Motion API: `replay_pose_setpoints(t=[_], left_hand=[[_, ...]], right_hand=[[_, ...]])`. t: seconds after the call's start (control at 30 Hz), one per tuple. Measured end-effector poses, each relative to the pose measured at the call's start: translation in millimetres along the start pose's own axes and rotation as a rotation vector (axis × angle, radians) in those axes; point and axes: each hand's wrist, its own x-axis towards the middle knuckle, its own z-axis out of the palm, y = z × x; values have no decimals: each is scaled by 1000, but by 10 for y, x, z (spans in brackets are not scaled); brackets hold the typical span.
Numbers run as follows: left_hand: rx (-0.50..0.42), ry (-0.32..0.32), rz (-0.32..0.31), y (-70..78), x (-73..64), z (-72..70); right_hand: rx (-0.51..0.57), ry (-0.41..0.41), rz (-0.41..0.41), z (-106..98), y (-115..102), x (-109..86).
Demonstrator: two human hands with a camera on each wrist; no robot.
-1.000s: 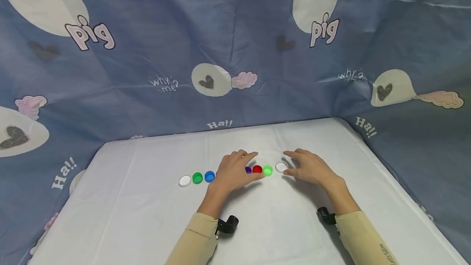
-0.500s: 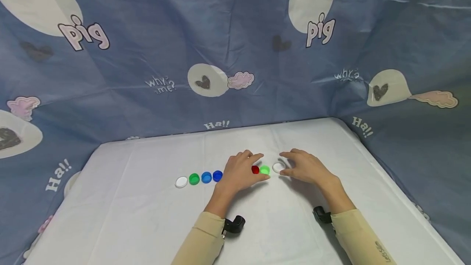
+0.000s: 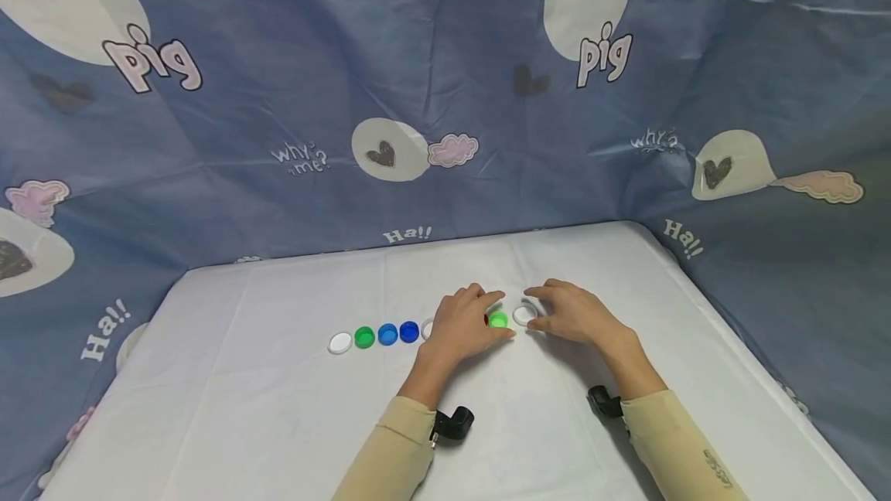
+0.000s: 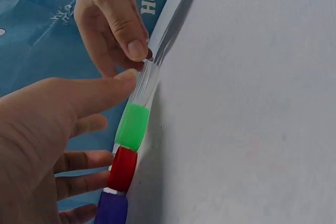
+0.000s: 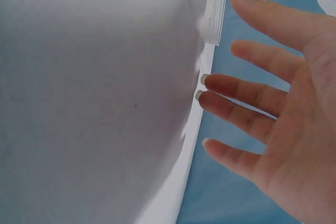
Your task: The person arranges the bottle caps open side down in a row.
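A row of bottle caps lies on the white table. My left hand [image 3: 459, 325] is over the row, thumb and forefinger spread on either side of it near the light green cap [image 3: 497, 319]. In the left wrist view its fingers are loosely extended beside the red cap [image 4: 124, 169] and purple cap [image 4: 111, 208]. My right hand [image 3: 574, 315] hovers at the right end, thumb and fingers apart around the near side of a whitish clear cap [image 3: 525, 315]. Straight, separated fingers show in the right wrist view, holding nothing. The left hand hides the purple cap in the head view.
Left of the hands, the row continues with a dark blue cap [image 3: 409, 331], a lighter blue cap [image 3: 387, 334], a green cap [image 3: 364, 337] and a white cap [image 3: 339, 343]. A blue printed cloth [image 3: 313, 199] hangs behind the table [image 3: 244, 408].
My left hand has slid rightward along the row, uncovering the dark blue cap and part of a white one while covering the purple and most of the red. The right hand stays by the clear cap.
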Motion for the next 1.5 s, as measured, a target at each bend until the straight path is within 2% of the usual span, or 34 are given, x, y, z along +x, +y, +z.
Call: replay_pose_setpoints(t=[0.3,0.47,0.87,1.27,1.5], left_hand=[[3,-10,-42,57,53,8],[-8,-13,-46,116,65,3],[8,-55,-46,216,136,100],[47,5,-54,300,178,131],[33,43,-28,293,186,132]], right_hand=[[8,-7,-5,30,-65,56],[23,-16,1,41,-99,75],[40,-36,-18,73,-79,78],[0,-7,-31,54,-53,33],[19,-4,-29,44,-49,36]])
